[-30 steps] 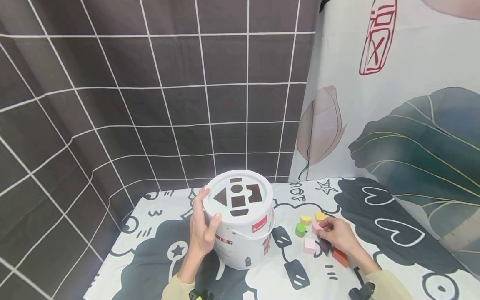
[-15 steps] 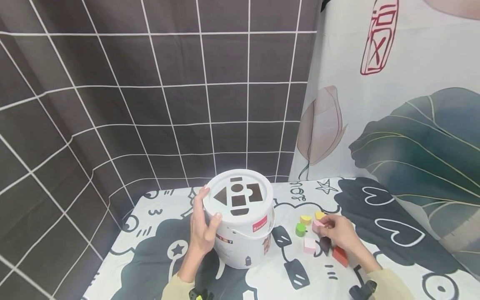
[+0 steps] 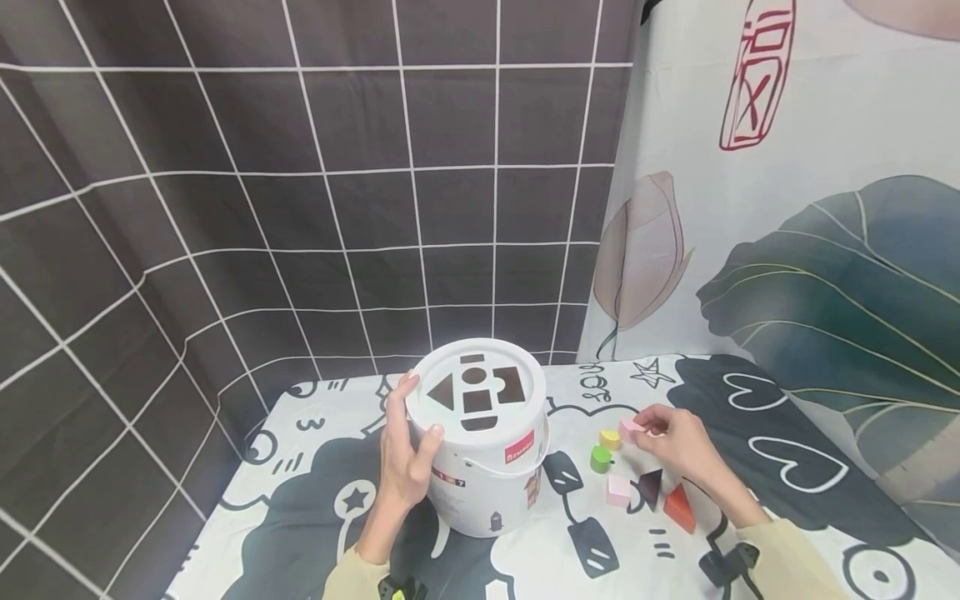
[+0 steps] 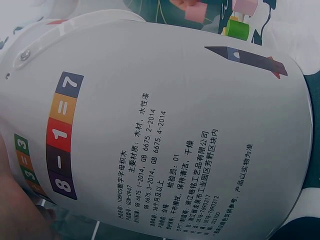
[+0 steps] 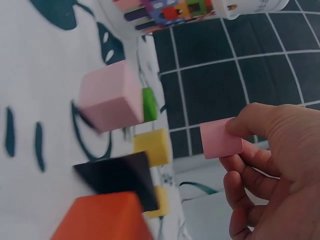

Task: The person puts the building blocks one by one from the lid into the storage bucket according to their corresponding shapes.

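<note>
A white bucket (image 3: 472,508) stands upright on the patterned cloth, its lid (image 3: 528,417) cut with several shaped holes. My left hand (image 3: 405,467) rests along the bucket's left side, fingers extended and fingertips at the lid's rim. To the right, my right hand (image 3: 681,442) pinches a small pink block (image 5: 220,140) between thumb and fingers, raised above the cloth. Close by lie a yellow block (image 3: 611,439), a green block (image 3: 601,459), another pink block (image 3: 618,490), a dark triangular block (image 3: 651,490) and a red-orange block (image 3: 679,508). A second yellow block (image 5: 161,201) shows in the right wrist view.
The bucket's thin handle (image 3: 510,473) hangs down its front. A dark gridded curtain (image 3: 360,208) rises behind, and a pale leaf-printed curtain (image 3: 660,108) is at the right. A wrist camera with a cable (image 3: 727,562) sits on my right wrist.
My right hand has lifted the pink block up and away from the other blocks, toward the back. More of the dark and red-orange blocks now shows. The left hand and bucket stay put.
</note>
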The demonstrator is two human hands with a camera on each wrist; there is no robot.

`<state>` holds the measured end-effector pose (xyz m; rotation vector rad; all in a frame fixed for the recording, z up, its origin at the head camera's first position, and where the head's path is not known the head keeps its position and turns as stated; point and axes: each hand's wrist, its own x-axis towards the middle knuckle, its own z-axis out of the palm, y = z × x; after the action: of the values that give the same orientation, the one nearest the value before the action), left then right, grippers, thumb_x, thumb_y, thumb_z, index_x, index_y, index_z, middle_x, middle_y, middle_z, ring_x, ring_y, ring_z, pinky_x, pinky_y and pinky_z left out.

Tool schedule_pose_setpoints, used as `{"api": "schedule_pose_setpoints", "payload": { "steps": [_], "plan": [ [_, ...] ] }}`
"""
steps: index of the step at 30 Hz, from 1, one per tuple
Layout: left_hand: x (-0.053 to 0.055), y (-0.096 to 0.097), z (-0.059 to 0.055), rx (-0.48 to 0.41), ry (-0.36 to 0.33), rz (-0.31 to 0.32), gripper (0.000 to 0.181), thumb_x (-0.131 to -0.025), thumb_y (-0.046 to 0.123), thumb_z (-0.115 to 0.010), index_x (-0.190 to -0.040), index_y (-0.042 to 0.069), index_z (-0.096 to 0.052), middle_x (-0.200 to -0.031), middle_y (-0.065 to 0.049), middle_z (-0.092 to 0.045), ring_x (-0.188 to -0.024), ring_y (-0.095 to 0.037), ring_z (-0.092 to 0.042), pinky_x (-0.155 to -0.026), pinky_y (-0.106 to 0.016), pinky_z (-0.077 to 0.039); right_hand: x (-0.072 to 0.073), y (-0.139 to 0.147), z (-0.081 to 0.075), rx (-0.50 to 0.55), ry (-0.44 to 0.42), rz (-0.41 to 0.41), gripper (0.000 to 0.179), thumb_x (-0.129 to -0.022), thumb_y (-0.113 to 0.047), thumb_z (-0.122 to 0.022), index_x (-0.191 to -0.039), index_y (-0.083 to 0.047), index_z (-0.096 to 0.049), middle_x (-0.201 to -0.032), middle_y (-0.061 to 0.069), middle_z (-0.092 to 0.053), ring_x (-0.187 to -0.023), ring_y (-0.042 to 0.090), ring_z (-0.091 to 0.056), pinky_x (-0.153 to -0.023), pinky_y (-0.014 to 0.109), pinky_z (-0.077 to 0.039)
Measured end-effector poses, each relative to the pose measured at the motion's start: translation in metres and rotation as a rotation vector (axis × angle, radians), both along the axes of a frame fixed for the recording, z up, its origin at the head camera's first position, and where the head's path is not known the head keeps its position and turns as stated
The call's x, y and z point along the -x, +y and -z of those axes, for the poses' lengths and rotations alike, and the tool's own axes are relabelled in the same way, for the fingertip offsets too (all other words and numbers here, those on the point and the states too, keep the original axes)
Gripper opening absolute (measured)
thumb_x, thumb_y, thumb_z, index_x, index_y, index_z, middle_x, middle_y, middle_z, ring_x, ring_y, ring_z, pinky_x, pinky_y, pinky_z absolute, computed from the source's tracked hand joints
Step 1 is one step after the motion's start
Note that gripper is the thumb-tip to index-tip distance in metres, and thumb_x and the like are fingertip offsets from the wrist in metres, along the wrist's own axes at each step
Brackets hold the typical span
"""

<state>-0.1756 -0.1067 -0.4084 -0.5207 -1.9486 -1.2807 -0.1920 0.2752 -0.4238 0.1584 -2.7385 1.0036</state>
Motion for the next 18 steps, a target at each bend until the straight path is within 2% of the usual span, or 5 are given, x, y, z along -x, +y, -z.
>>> {"api": "schedule_pose_setpoints", "payload": {
  "steps": [3,11,18],
  "plan": [
    [0.0,0.0,-0.001,0.0,0.004,-0.001,0.069,-0.077,0.023,-0.052,-0.141,-0.003,-0.042,-0.149,-0.023,-0.043,-0.138,-0.041,-0.038,-0.106,-0.062,-0.028,0.001,-0.004,-0.01,0.005,0.018,-0.023,0.02,-0.081,-0.009,-0.077,-0.096,0.001,-0.069,-0.086,0.006,-0.068,-0.084,0.027,-0.064,-0.071,0.04,-0.051],
    [0.001,0.0,-0.003,0.004,0.015,0.0,0.068,-0.078,0.022,-0.052,-0.14,-0.003,-0.042,-0.149,-0.023,-0.044,-0.138,-0.041,-0.038,-0.106,-0.062,-0.028,0.005,-0.015,-0.037,0.009,0.112,-0.082,0.015,-0.079,-0.005,-0.077,-0.093,-0.003,-0.07,-0.082,0.001,-0.067,-0.08,0.022,-0.062,-0.065,0.033,-0.047],
    [0.0,0.0,-0.001,0.002,-0.002,0.003,0.07,-0.077,0.023,-0.052,-0.142,-0.003,-0.041,-0.15,-0.022,-0.043,-0.139,-0.041,-0.037,-0.108,-0.063,-0.026,0.006,-0.029,-0.062,0.033,0.152,-0.16,0.014,-0.082,-0.006,-0.075,-0.096,-0.003,-0.07,-0.085,0.001,-0.067,-0.085,0.024,-0.06,-0.071,0.037,-0.047]
  ]
}}
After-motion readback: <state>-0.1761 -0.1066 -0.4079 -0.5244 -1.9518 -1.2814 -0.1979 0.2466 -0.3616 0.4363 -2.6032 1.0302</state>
